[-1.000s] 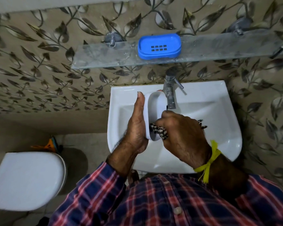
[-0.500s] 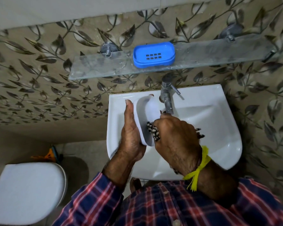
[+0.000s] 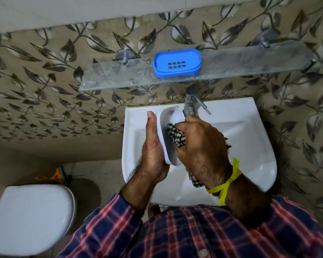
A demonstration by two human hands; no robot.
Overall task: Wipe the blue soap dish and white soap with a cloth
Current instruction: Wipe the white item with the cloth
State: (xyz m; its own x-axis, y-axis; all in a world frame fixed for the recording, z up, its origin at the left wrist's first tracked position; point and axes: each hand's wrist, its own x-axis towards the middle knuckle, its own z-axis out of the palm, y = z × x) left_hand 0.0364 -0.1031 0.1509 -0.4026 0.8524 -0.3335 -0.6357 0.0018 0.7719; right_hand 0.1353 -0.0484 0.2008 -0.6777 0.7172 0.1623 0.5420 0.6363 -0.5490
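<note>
The blue soap dish (image 3: 177, 63) stands empty on the glass shelf (image 3: 108, 79) above the sink. Over the basin, my left hand (image 3: 153, 146) holds a white oval soap (image 3: 169, 138) upright on its edge, palm flat against its left side. My right hand (image 3: 201, 146) is closed on a black-and-white checked cloth (image 3: 176, 135) and presses it against the soap's right face. A tail of the cloth hangs below my right wrist.
The white sink (image 3: 241, 146) lies under my hands, with a steel tap (image 3: 191, 103) just behind the soap. A white toilet lid (image 3: 30, 218) is at the lower left. The patterned tile wall is behind the shelf.
The cloth in my right hand has slid up the soap's face, from its lower part towards the middle. The left hand keeps the same hold.
</note>
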